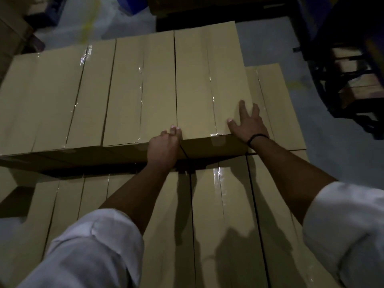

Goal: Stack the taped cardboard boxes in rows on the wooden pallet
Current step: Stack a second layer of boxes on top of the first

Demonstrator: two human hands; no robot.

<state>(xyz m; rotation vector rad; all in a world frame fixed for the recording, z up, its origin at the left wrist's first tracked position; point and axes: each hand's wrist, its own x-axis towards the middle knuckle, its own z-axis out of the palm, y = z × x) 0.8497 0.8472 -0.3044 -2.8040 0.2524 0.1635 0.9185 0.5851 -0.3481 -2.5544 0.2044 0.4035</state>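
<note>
Dim storeroom, looking down on a stack of taped cardboard boxes; the pallet beneath is hidden by the stack. The end box [205, 80] sits at the right end of the upper row with its long side running away from the person; it rests on the lower layer [220, 215]. Its left flank lies close against the neighbour box [143, 90], with only a thin dark seam between; a strip of the lower layer shows bare to its right. Hands are apart, one at each near corner; the left hand [164, 146] lies against the near face at the seam, fingers hooked over the top edge; the right hand [247, 123] is spread flat on the top by the right corner, fingers straight, with a dark wristband [256, 138] at the wrist. Step in hand, as I read it: squaring this box into its row. It appears to sit slightly further back than its neighbour; so draw it towards the body with the hooked left hand until the near faces line up. Steer with the flat right palm and press leftward to close the seam; slide rather than lift, so the boxes beneath are not dragged. Keep the left fingertips clear of the seam as it closes; pinch risk there.
</note>
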